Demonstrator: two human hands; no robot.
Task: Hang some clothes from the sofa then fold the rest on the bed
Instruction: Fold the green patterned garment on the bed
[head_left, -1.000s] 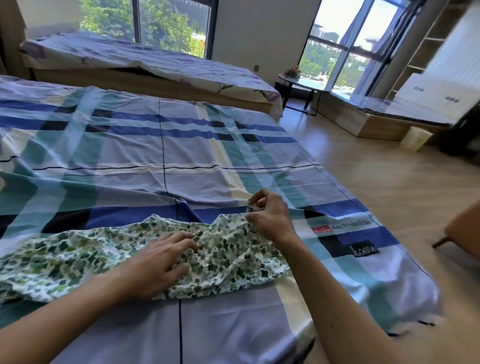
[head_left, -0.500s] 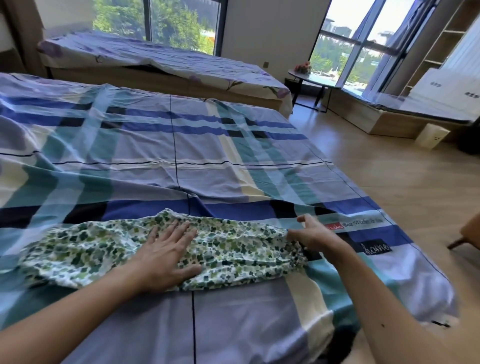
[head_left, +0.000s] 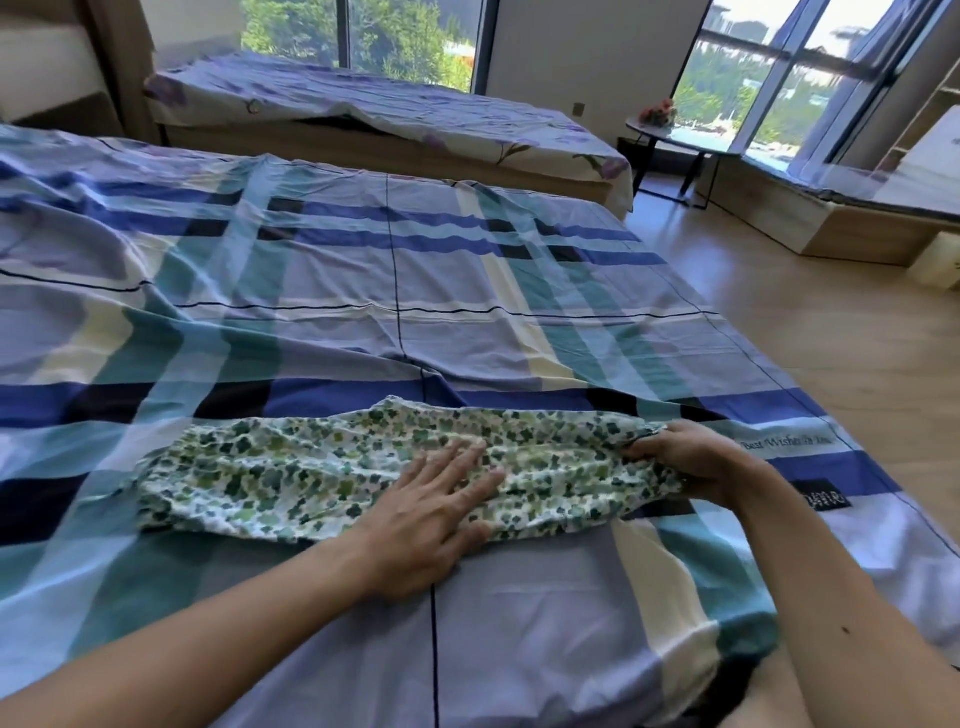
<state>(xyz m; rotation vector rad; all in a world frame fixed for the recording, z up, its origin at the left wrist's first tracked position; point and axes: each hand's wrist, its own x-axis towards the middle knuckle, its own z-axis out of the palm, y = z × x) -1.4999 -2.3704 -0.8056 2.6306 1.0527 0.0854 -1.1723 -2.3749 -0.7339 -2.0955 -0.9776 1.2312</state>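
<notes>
Head: left grip (head_left: 431, 514) flat on garment (head_left: 311, 467); right grip (head_left: 685, 462) pinches its end, fingertips hidden.

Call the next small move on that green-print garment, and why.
Probably carry the right end over toward the left. The garment lies as a long flat strip on the bed, the left hand presses flat on its middle, and the right hand grips its right end.

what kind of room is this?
A bedroom, probably a twin room: a plaid-sheeted bed in front, a second bed beyond it, and a small round side table beside tall windows.
</notes>
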